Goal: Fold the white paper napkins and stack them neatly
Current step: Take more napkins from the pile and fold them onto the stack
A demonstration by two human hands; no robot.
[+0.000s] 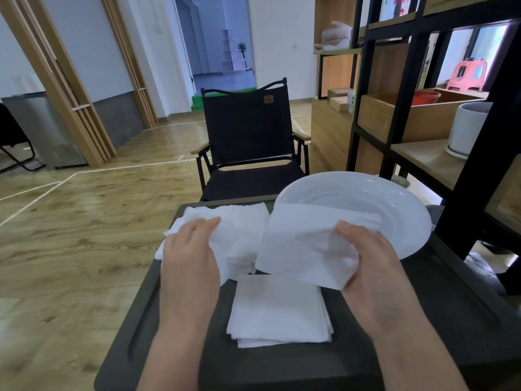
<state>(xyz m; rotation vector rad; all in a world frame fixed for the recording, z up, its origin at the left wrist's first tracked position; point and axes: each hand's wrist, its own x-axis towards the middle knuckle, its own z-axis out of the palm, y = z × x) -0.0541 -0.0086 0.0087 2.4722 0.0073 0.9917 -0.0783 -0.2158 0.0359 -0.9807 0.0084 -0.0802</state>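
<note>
At a small dark table [439,300], our right hand [372,266] pinches a white napkin [307,246] by its right edge, lifted over the near rim of a white plate [366,193]. Our left hand [189,258], fingers curled, grips the loose pile of unfolded napkins [242,224] at the table's far left edge. The folded stack [277,311] lies near us between both wrists. A black chair [248,136] stands beyond; open wooden floor [84,221] spreads left.
</note>
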